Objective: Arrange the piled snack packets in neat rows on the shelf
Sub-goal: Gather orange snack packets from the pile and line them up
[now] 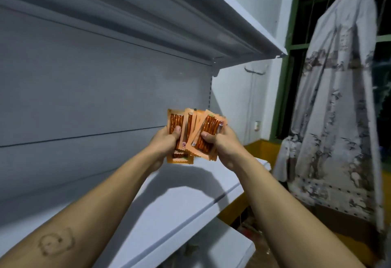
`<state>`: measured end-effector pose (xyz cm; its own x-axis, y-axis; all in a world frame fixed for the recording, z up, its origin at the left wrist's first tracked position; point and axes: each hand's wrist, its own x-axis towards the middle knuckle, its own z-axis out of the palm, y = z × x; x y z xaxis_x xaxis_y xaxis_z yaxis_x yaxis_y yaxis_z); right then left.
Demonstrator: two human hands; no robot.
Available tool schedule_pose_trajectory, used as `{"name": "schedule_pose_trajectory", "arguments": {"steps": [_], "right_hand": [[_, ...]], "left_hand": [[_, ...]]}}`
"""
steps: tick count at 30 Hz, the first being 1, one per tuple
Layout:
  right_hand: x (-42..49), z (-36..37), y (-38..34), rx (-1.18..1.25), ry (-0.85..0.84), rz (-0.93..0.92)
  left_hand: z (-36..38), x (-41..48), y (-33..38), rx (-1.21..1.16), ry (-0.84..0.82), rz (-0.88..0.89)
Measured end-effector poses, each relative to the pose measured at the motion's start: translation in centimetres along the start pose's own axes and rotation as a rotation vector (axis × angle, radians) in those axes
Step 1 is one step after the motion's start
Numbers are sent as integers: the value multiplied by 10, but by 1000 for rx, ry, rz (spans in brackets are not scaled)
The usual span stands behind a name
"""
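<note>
I see both hands, left hand [167, 141] and right hand [220, 144], gripping a fanned bundle of snack packets [195, 134] just above the shelf [186, 200]. Loose lower packets could slip and scatter.

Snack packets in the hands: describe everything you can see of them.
The snack packets are a loose, fanned bunch of orange sachets with zigzag-cut edges and glossy clear fronts showing reddish-brown sticks. They stand roughly upright, overlapping unevenly. The left hand grips the bunch's left side, the right hand its right side, thumbs pressed on the fronts. They are held over the white shelf; contact with it cannot be told.
</note>
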<state>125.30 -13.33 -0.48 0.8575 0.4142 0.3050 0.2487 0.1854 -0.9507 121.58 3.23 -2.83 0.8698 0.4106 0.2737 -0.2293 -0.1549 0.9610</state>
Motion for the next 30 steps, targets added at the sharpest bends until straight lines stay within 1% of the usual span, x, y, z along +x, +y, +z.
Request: {"name": "schedule_pose_trajectory", "arguments": {"steps": [3, 7, 11, 16, 20, 23, 26, 28, 30], "right_hand": [[36, 8, 26, 38, -97, 24], [79, 20, 51, 71, -254, 86], [112, 28, 69, 84, -296, 124], [141, 21, 96, -56, -413, 171], [163, 17, 107, -72, -488, 190], [178, 19, 112, -61, -486, 126], [193, 23, 121, -94, -509, 101], [206, 24, 129, -215, -548, 49], [220, 24, 134, -477, -622, -118]], "left_hand": [[-9, 12, -10, 38, 37, -28], [-7, 20, -27, 38, 193, -51], [4, 30, -44, 31, 314, -97], [12, 33, -65, 67, 382, -157], [15, 46, -65, 92, 413, -182], [14, 57, -66, 98, 451, -166], [11, 71, -74, 24, 471, -157], [14, 78, -83, -23, 473, -181], [20, 82, -96, -107, 474, -221]]}}
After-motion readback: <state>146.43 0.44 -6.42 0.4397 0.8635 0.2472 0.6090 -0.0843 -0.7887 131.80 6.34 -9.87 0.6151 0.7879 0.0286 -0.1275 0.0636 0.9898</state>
